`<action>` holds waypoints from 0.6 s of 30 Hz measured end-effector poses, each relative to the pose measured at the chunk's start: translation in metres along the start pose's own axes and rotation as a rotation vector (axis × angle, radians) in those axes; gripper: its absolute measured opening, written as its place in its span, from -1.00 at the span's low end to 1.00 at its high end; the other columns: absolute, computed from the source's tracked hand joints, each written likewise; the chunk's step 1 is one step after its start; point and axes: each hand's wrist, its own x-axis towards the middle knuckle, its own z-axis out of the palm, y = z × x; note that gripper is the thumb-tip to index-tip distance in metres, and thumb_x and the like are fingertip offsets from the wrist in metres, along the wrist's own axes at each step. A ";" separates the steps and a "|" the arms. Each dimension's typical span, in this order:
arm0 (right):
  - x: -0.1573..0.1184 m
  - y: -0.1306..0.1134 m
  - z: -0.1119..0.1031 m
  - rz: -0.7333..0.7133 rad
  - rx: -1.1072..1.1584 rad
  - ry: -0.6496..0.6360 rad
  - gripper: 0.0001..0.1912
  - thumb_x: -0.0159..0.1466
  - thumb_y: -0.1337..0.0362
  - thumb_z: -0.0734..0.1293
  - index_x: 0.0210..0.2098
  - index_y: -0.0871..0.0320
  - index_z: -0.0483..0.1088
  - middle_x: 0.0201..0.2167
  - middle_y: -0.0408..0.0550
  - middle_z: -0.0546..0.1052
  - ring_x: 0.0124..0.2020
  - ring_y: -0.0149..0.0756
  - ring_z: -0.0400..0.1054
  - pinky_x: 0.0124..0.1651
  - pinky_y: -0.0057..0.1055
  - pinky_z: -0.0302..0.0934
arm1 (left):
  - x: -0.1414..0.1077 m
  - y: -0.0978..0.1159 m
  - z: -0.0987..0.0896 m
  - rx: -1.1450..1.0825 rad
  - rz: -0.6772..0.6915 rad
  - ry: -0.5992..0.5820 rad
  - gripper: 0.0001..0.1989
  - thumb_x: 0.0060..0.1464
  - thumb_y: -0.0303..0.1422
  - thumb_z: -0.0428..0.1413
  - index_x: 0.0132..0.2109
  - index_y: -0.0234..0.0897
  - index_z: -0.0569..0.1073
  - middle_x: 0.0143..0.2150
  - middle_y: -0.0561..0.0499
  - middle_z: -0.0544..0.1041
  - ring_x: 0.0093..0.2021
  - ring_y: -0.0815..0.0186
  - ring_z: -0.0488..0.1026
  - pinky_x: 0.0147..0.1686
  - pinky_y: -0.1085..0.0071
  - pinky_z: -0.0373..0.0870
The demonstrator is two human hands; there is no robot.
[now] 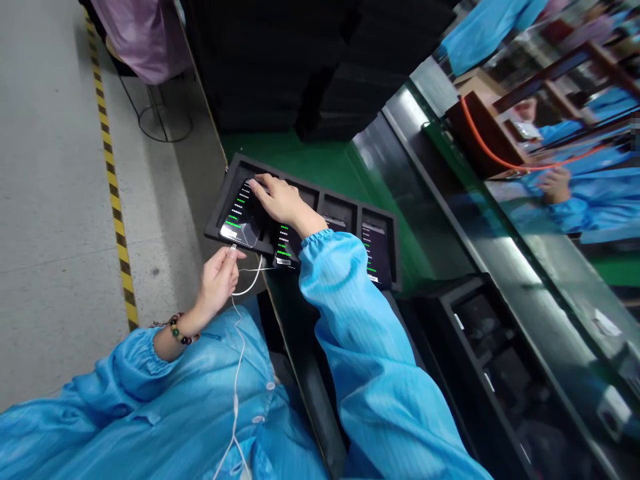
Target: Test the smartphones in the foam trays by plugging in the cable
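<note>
A black foam tray (399,257) with compartments lies on the green table and holds several phones with lit screens. The leftmost phone (243,217) shows white and green text lines. My left hand (219,279) pinches a white cable plug (233,247) at that phone's lower edge; whether it is inserted, I cannot tell. My right hand (281,200) rests over the tray, its fingertips on the upper part of the same phone. Under my right wrist, a second phone (286,248) juts past the tray's near side. A third phone (376,253) sits in the rightmost compartment.
Black stacked trays (260,67) stand behind the green table top (340,170). Another dark tray (470,293) with bagged items is at the right, beside a metal-edged conveyor. White cables (236,380) hang over my lap. Co-workers in blue sleeves sit across the line.
</note>
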 end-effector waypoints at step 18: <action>-0.004 -0.003 -0.009 0.018 0.145 -0.005 -0.33 0.63 -0.26 0.13 0.41 0.04 0.42 0.47 0.07 0.50 0.51 0.07 0.36 0.65 0.26 -0.07 | -0.003 0.018 -0.004 0.150 0.008 0.006 -0.37 0.25 0.21 0.29 -0.05 -0.36 0.59 -0.60 0.06 0.49 -0.68 0.41 0.28 -0.65 0.53 0.21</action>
